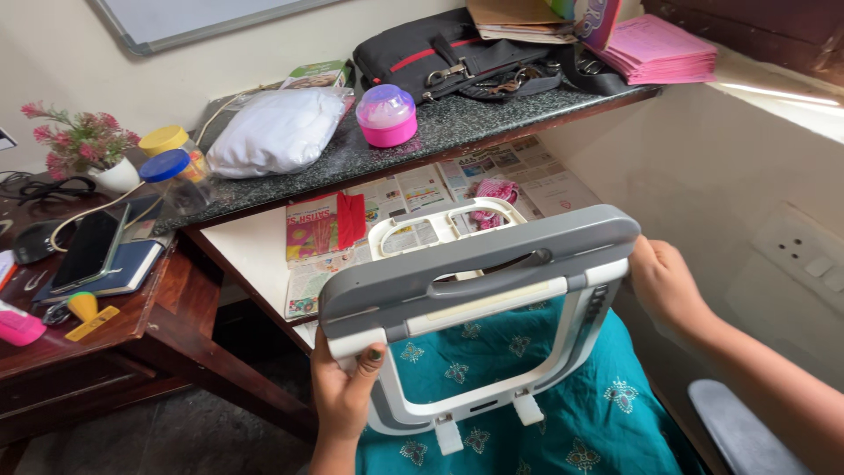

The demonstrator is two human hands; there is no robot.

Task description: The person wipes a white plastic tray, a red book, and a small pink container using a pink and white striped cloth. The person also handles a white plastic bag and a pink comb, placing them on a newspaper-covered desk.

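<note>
I hold a grey and white plastic frame-like device (479, 273) with a carry handle on top, upright over my lap. My left hand (345, 387) grips its lower left corner, thumb on the front. At its upper right corner, my right hand (664, 286) clasps the grey edge. Through the frame's open middle I see my teal embroidered clothing (492, 369). Behind the device a white plastic frame piece (444, 227) lies on newspapers (413, 198) on a lower shelf.
A dark stone shelf (457, 127) carries a black bag (457, 54), pink papers (655, 48), a pink-and-purple container (387, 116), a white bag (277, 132) and two jars (171, 163). At left stands a wooden desk (114, 343) with a phone (88, 251) and a flower pot (92, 149). A wall socket (804, 255) is at right.
</note>
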